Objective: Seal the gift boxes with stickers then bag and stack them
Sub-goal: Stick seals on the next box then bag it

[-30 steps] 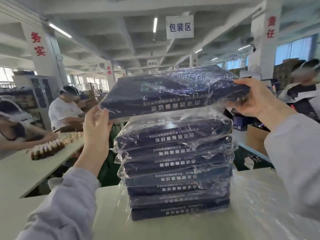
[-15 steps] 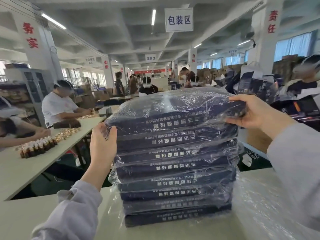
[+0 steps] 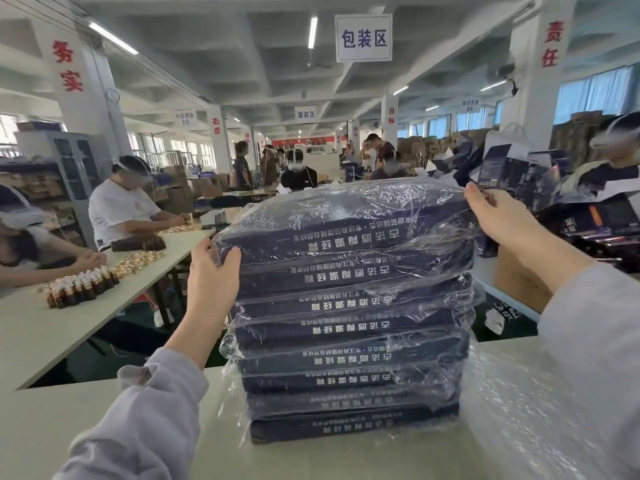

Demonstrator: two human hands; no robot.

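Observation:
A stack of several dark blue gift boxes [image 3: 349,362], each in a clear plastic bag, stands on the white table [image 3: 69,417] in front of me. The top bagged box [image 3: 346,220] lies on the stack, set slightly askew to the boxes under it. My left hand [image 3: 211,275] grips its near left corner, fingers wrapped round the edge. At the far right corner my right hand [image 3: 495,216] holds the box with its fingertips over the top edge.
A pile of clear plastic bags [image 3: 526,410] lies on the table right of the stack. To the left, people sit at a long table with small brown bottles [image 3: 83,289]. A cardboard box [image 3: 519,282] and dark cartons [image 3: 588,220] stand at the right.
The top box came down from above the stack and now rests on it. Both hands stayed on its left and right ends and came down with it.

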